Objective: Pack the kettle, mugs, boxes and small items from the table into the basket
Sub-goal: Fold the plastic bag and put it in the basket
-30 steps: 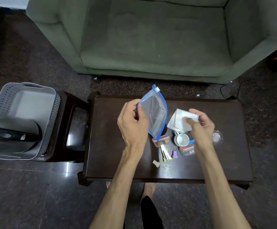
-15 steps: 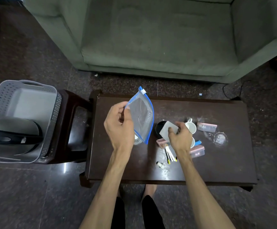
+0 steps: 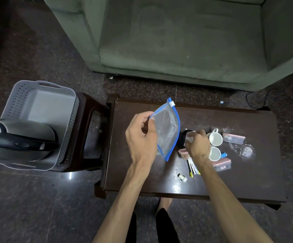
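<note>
My left hand [image 3: 141, 137] holds a clear zip bag with a blue edge [image 3: 167, 130] upright by its open mouth above the dark table [image 3: 247, 186]. Just right of the bag, my right hand [image 3: 197, 146] is closed on a small white folded item [image 3: 189, 137] over a black round object [image 3: 182, 137]. Two white mugs [image 3: 215, 139] [image 3: 214, 153] stand right of that hand. Small lidded boxes [image 3: 234, 138] [image 3: 221, 164] [image 3: 183, 153], pens [image 3: 192, 168] and a small white cap [image 3: 182, 177] lie around them. The grey basket [image 3: 37, 102] sits on a stool at the left with the kettle [image 3: 19, 137] inside.
A green sofa [image 3: 177, 41] stands behind the table. Crumpled clear plastic [image 3: 246, 151] lies at the table's right part. The dark stool [image 3: 89, 134] touches the table's left end. My feet [image 3: 165, 204] show under the near table edge. A cable [image 3: 257, 100] lies on the floor at the back right.
My right hand came down from beside the bag to the table by the mugs, and the white item it holds is now folded small. The left hand shifted the bag slightly left.
</note>
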`<control>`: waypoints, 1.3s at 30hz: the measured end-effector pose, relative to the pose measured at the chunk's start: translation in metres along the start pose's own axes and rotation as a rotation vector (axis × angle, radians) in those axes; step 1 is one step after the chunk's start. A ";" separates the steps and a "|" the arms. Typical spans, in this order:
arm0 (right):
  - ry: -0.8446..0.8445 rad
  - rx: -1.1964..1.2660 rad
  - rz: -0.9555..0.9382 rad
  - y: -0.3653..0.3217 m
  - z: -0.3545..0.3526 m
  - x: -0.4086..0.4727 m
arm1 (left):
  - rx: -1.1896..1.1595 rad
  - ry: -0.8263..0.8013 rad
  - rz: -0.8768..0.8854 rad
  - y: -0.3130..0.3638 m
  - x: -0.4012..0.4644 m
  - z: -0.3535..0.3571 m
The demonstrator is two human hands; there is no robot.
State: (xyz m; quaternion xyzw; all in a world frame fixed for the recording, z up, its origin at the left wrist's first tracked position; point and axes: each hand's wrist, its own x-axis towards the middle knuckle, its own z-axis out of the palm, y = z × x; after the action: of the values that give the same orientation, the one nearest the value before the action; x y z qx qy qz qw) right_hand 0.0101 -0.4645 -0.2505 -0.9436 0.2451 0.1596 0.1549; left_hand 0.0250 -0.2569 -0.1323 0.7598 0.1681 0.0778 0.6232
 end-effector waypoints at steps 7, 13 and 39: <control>-0.057 1.117 0.181 -0.053 -0.068 -0.053 | -0.042 -0.006 -0.002 0.004 0.009 -0.006; -0.543 1.437 -0.186 -0.110 -0.106 -0.092 | -0.191 -0.222 -0.149 0.014 0.019 -0.010; -0.334 1.006 -0.018 -0.204 -0.065 -0.086 | -0.409 0.172 -0.801 -0.029 0.079 -0.130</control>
State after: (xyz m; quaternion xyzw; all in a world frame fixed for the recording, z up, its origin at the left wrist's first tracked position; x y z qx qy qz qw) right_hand 0.0580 -0.2837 -0.1161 -0.7165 0.2553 0.1690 0.6267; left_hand 0.0511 -0.1045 -0.1402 0.4869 0.4810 -0.0751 0.7252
